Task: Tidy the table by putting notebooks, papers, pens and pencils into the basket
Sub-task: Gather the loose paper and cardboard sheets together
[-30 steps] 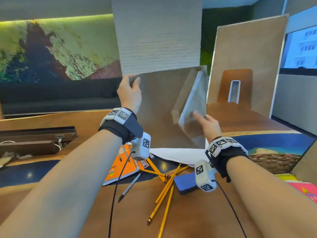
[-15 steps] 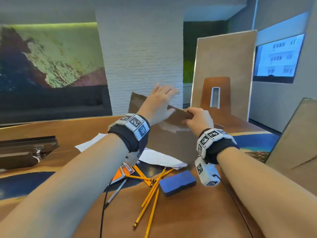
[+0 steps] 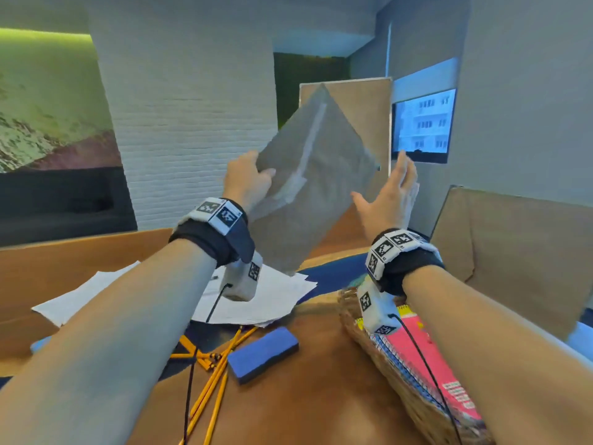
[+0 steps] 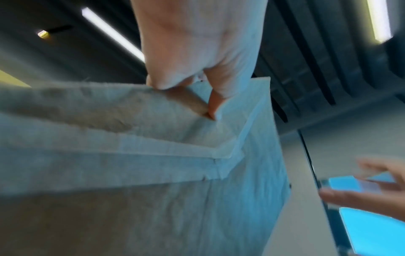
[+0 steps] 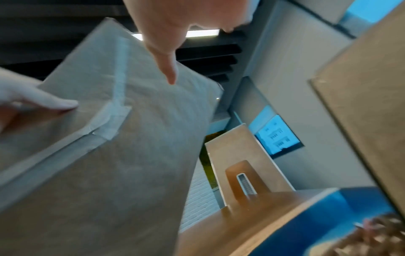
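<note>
The left hand (image 3: 245, 181) pinched the envelope (image 3: 316, 187) up high, so it could go to the basket (image 3: 385, 358) at 4 o'clock; the right hand (image 3: 390, 194) was open, holding nothing.

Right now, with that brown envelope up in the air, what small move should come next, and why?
Probably swing the brown envelope right and down toward the basket. The left hand alone grips it; the right hand is open beside it, and the basket lies below the right wrist.
</note>
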The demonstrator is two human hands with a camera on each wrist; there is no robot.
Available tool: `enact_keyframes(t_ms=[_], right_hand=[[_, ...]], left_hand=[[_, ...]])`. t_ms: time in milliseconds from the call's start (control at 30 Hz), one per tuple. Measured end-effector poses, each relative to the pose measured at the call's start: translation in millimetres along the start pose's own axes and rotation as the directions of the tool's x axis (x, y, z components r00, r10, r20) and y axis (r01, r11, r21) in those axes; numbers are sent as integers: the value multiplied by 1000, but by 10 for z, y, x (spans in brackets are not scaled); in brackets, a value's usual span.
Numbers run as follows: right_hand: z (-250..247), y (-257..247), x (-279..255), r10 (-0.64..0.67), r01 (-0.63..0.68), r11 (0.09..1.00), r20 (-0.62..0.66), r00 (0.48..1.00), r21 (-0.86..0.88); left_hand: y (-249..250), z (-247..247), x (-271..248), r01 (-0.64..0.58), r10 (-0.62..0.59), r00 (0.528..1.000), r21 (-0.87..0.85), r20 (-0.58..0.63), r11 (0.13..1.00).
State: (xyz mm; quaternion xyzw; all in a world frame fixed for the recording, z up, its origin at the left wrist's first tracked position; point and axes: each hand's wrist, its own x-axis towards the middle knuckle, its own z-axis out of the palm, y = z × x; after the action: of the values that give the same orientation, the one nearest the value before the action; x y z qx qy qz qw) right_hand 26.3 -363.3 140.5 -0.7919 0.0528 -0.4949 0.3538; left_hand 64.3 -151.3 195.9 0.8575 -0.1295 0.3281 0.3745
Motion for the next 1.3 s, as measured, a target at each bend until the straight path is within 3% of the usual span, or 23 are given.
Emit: enact_keyframes(t_ms=[133,233,333,400,633,733,967,1133,1233,1300], right_hand=[[-161,381,117,264,-263,964,-29,964,39],[-289,649,177,301,-289,946,-71,951,144],[-485,876,256,286,-249,950,-212,934,187],[-667,1023,322,281,-240,957,-309,909,164],[-1193,1480,436,198,-191,980,-437,878,61],[-1287,1549,418,178,-184,982,-456,872,33],[-1615,1634,502,61,-113,988,-421,905,-100],[-1765,1734,521,-36,-73,955,-357,933,-287],[-1786,1840,479,-222,60,923,-398,890,-381],[-1789,1933,477,-274,78,899,-414,868,-432]], left_hand=[[230,411,-17,78,-57,996,-390,67,918],[433,821,-69,164,-90,984,-563,156,810],[631,1183,-120,254,-107,960,-641,260,724],[716,1395,-135,303,-113,942,-653,316,694],[969,2097,-260,416,-75,867,-630,493,656],[998,2361,-341,476,-67,827,-632,558,611],[1137,2849,-540,535,-23,756,-598,654,596],[1112,3061,-611,528,-14,711,-519,703,672],[1070,3145,-623,507,-29,693,-458,721,730],[1056,3176,-646,474,-30,684,-413,729,777]])
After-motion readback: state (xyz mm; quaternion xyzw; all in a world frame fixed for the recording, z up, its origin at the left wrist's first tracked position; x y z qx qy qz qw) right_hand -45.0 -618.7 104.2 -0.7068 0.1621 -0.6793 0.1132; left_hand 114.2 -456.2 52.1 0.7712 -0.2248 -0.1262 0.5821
